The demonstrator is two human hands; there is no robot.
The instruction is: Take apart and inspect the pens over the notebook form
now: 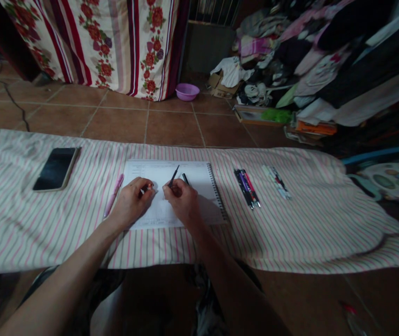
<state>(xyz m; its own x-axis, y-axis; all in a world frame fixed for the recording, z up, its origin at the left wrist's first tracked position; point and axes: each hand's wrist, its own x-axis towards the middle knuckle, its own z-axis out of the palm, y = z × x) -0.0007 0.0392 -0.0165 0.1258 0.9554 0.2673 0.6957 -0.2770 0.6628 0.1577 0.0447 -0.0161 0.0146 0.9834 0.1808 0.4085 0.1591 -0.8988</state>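
My right hand [182,198] is closed over an open spiral notebook [199,212]. Between its fingers is a slim black pen part [174,175] whose thin tip points up and away. A second dark rod, a black pen barrel or cap [185,178], sticks out just behind the knuckles; whether the hand grips it is hidden. My left hand [136,197] rests at the notebook's left side, fingertips pinched around a tiny orange and whitish piece too small to name. Left of that hand, a pink pen [114,195] lies by the page edge.
Several pens [247,189] lie in a row right of the notebook, with lighter pens [276,182] beyond. A phone [55,169] rests at the left on the striped cloth [311,210]. Across the tiled floor are a purple basin [187,92], a flowered curtain [122,46] and piled clothes [258,42].
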